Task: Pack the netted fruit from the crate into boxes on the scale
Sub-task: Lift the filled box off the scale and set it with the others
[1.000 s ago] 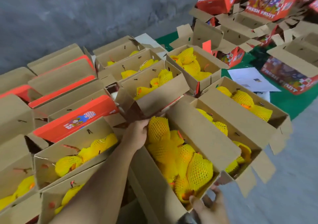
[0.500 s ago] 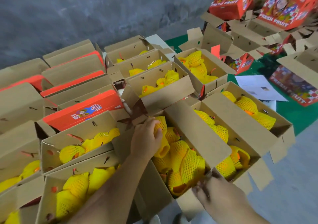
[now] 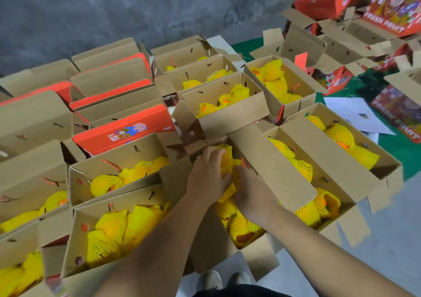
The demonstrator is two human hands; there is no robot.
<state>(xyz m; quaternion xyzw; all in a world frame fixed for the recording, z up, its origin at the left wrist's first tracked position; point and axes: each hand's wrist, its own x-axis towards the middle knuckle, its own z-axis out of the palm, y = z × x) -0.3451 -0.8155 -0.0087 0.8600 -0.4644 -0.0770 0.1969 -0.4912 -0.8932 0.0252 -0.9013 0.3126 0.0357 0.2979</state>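
Observation:
Both my hands are inside the open cardboard box [image 3: 268, 166] straight in front of me, which is packed with yellow netted fruit [image 3: 239, 226]. My left hand [image 3: 208, 174] curls its fingers over the top netted fruit [image 3: 227, 157] at the box's far end and grips it. My right hand [image 3: 252, 189] lies just right of the left hand, with its fingers stretched flat on the fruit in the middle of the box. Its fingertips are partly hidden by the nets. No scale or crate is in view.
Several more open boxes of netted fruit [image 3: 275, 80] crowd around on all sides. Closed red-lidded boxes [image 3: 123, 132] stand at the left. Red "Fresh Fruit" boxes [image 3: 396, 7] pile up at the back right above a green mat [image 3: 364, 87] with a white paper [image 3: 355, 114]. My shoes [image 3: 225, 279] are on the grey floor.
My right hand has moved from the box's near end up onto the fruit beside the left hand. My left hand stays on the top fruit. The camera has tilted down.

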